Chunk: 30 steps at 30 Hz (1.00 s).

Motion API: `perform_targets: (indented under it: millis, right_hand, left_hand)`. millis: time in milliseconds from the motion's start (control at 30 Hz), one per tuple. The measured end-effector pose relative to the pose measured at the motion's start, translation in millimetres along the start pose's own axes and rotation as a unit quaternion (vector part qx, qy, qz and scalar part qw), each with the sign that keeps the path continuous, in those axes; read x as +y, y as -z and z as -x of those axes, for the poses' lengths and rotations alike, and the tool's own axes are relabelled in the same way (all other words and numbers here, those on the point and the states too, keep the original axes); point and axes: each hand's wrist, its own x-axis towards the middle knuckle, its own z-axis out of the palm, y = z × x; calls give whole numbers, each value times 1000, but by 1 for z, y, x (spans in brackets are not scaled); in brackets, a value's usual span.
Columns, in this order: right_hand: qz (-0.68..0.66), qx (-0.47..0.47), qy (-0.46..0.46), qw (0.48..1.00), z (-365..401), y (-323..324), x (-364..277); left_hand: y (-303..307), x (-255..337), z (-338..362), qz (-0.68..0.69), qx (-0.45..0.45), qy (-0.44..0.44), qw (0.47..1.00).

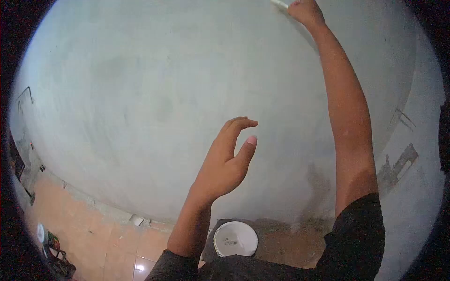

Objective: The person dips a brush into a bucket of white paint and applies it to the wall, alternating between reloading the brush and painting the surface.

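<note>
My right hand (305, 11) is raised at the top of the view, closed around a pale handle-like tool (280, 4) held close to the wall; the tool's far end is cut off by the frame edge. In front of the grey-white plastered wall (164, 103), my left hand (228, 157) hangs in mid-air with its fingers loosely bent and the thumb apart, holding nothing. A round white bucket (236, 239) with a little grey matter inside stands on the floor below my left hand.
Tan floor tiles (103, 239) run along the wall's foot at lower left. A dark object with a white top (41, 232) stands at the far lower left. On the right side wall is a rough grey patch (398, 164).
</note>
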Motion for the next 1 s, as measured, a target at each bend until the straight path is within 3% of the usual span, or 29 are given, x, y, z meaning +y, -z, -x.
perform_targets:
  millis: [33,167,233,367,467,600,667,733,833,933,1000]
  right_hand:
    - [0,-1,1,1000,6,-4,0]
    - [51,132,321,936,38,-73,24]
    - [106,19,314,943,87,-102,41]
    - [145,-88,238,956,159,-118,48]
    - [96,-170,230,953,180,-100,51]
    - [80,-202,268,939,167,-87,69]
    - [116,-390,130,904,135,-51,47]
    - [124,-454,57,880,102,-45,47]
    - [111,-409,77,903,60,-43,44]
    - [3,-378,59,924,40,-45,37]
    - [13,-216,112,970,38,-44,31]
  left_hand:
    - [1,0,1,0,2,0,1000]
    - [4,-3,1,3,14,5,1000]
    - [-5,-6,4,3,22,14,1000]
    - [-6,-9,4,6,22,25,999]
    - [-12,-10,6,1,22,40,999]
    - [-14,-8,7,11,21,36,999]
    - [-14,-5,9,5,20,42,999]
    - [-17,-10,14,9,20,44,999]
    - [-19,-12,17,-1,18,44,999]
    - [-18,-9,21,-3,18,56,998]
    - [-18,-6,25,-10,16,63,998]
